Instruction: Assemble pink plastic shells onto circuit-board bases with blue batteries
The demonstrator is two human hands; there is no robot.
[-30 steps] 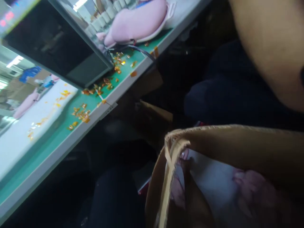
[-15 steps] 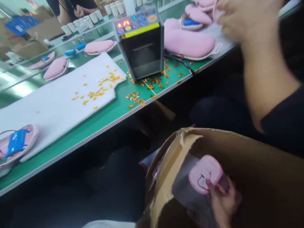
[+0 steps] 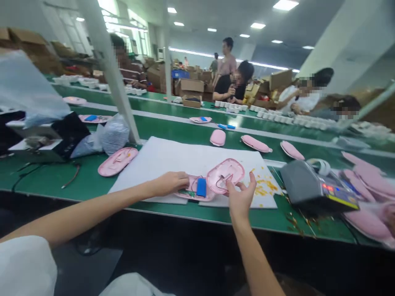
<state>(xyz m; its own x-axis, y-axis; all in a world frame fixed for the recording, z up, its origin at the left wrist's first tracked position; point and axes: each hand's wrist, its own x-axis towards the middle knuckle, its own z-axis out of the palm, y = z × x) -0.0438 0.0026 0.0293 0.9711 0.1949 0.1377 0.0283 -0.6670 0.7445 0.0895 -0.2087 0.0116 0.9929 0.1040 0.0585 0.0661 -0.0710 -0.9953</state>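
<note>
On a white foam sheet (image 3: 173, 152) lies a pink oval casing half (image 3: 212, 196) holding a blue battery (image 3: 201, 187) and a small green circuit board (image 3: 187, 192). My left hand (image 3: 173, 183) has its fingers curled over the casing's left end; the fingertips are partly hidden. A second pink oval shell (image 3: 228, 170), its inner side with thin wires showing, is tilted above the casing's right end. My right hand (image 3: 242, 197) grips this shell's lower edge between thumb and fingers, with one finger raised away from it.
Small amber pieces (image 3: 265, 185) litter the foam's right side. A grey dispenser with a red display (image 3: 308, 185) stands to the right, near several pink casings (image 3: 367, 176). At left are another pink shell (image 3: 117, 161) and plastic-wrapped items (image 3: 115, 133). Co-workers sit across the bench.
The view has swung up and left from the cardboard box to the bench. The pink shell in my right hand has come out of the box to the casing, where my left hand now shows.
</note>
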